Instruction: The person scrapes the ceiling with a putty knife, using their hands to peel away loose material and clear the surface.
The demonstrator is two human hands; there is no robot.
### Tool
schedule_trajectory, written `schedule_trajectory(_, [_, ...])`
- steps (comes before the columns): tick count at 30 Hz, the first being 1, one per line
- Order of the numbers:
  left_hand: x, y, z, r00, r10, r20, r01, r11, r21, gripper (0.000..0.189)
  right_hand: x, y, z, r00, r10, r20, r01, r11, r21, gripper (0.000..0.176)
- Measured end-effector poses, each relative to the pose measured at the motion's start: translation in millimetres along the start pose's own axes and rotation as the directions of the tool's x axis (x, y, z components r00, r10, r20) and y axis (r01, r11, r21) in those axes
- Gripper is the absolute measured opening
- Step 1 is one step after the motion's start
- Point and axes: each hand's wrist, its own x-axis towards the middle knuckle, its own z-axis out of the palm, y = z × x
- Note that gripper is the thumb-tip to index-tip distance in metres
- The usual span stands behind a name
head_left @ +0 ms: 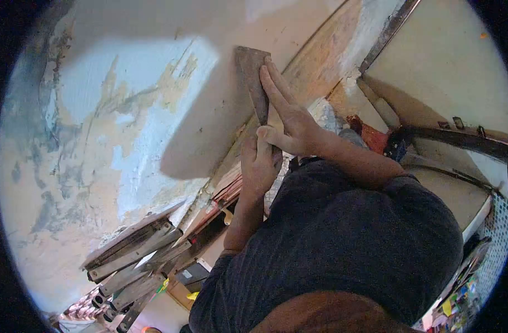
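A wide-bladed scraper (250,75), its metal dull and stained, lies with its broad end up against the wall. My left hand (258,167) is closed around its handle, thumb laid along it. On the blade's right edge rest two stretched fingers of my right hand (298,126); its thumb crosses at the blade's neck, next to my left thumb. The handle is mostly hidden by my hands. Behind the blade, the wall (143,111) has white, beige and grey patches where the surface is uneven.
Several worn wooden-looking slats (137,255) jut out at the lower left. A brown ledge or seam (320,50) runs diagonally beside my hands. At right stand a pale panel (459,66) and a dark curved bar (459,139). Colourful clutter (454,305) lies at the lower right.
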Motion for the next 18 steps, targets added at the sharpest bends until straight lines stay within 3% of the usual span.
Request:
schedule_trajectory(2, [8,-15,1,0.919,0.393,0.042,-0.388,0.878,0.279,0.036,0,7,4,0.998,-0.050,-0.045,0.051,0.999,0.010,0.093])
schedule_trajectory(3, [0,-4,6,0.809,0.570,0.140,-0.532,0.611,0.586,0.040,0,8,3,0.997,-0.046,-0.056,0.048,0.998,0.041,0.093])
schedule_trajectory(4, [0,-7,3,0.808,0.571,0.142,-0.534,0.609,0.587,0.040,0,8,3,0.997,-0.040,-0.067,0.045,0.996,0.071,0.093])
schedule_trajectory(6, [1,-11,0,0.874,0.482,0.063,-0.451,0.756,0.475,0.038,-3,1,4,0.999,-0.018,-0.035,0.018,1.000,0.005,0.094])
schedule_trajectory(7, [-5,-6,-6,0.789,0.598,0.138,-0.542,0.574,0.613,0.037,-3,-5,4,1.000,-0.023,0.001,0.023,1.000,-0.001,0.094])
schedule_trajectory(8, [0,-7,-8,0.781,0.607,0.143,-0.554,0.570,0.607,0.037,0,-8,3,0.999,-0.031,0.033,0.031,0.999,-0.010,0.094])
schedule_trajectory(10, [5,-15,-17,0.854,0.513,0.089,-0.513,0.799,0.314,0.035,6,-2,6,0.998,-0.065,-0.027,0.066,0.998,0.016,0.093])
schedule_trajectory(11, [-5,14,-4,0.992,0.111,-0.062,-0.104,0.989,0.102,0.032,6,-1,10,0.992,-0.093,-0.079,0.097,0.994,0.050,0.093])
schedule_trajectory(12, [-6,17,-5,0.992,0.110,-0.069,-0.103,0.989,0.102,0.032,7,-2,12,0.993,-0.094,-0.075,0.099,0.994,0.055,0.093])
schedule_trajectory(14, [-7,18,-7,0.982,0.171,-0.075,-0.136,0.930,0.342,0.043,7,-5,8,0.997,-0.031,-0.070,0.031,1.000,0.002,0.092])
schedule_trajectory(15, [-9,11,-11,0.982,0.171,-0.076,-0.137,0.933,0.333,0.043,6,-8,10,0.998,-0.032,-0.062,0.032,0.999,-0.004,0.092])
schedule_trajectory(17, [-5,-7,-22,0.993,0.103,0.052,-0.095,0.986,-0.135,0.045,7,-13,12,0.998,-0.063,-0.026,0.061,0.995,-0.075,0.097])
schedule_trajectory(18, [7,-10,-21,0.992,0.109,0.058,-0.101,0.986,-0.136,0.045,10,-7,11,0.997,-0.067,-0.030,0.064,0.995,-0.082,0.097])
